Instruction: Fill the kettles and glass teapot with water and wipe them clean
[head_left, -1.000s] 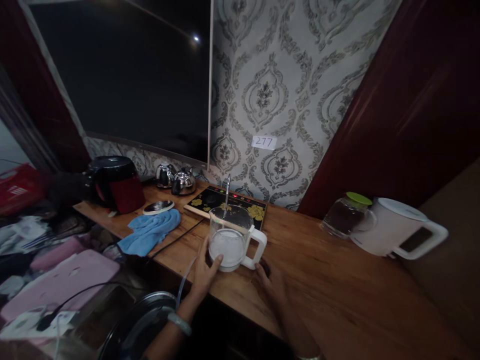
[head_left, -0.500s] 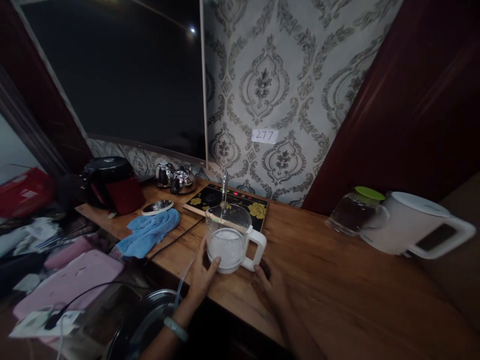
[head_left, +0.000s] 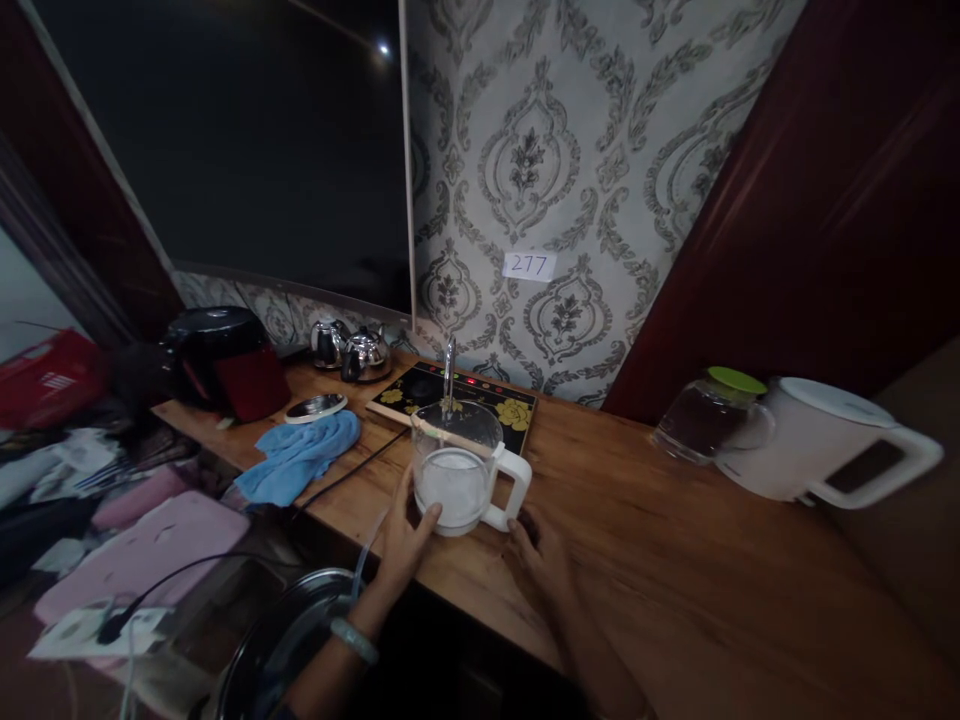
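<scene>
A clear glass kettle with a white handle stands upright near the front edge of the wooden counter. Its lower part looks white inside. My left hand is pressed round its left side, thumb on the front of the glass. At the foot of the handle, the curled fingers of my right hand touch the white plastic. Just behind the glass rim rises a thin chrome tap, beside the black tea stove with yellow flowers and a small red light.
A blue cloth and a round lid lie left, near small steel kettles and a black-red appliance. On the right stand a green-lidded glass pitcher and a white jug. Below the edge sits a dark round vessel.
The view has tilted slightly, moving the scene a little up in the picture. Both hands stay at the glass kettle, which shows no clear movement on the counter.
</scene>
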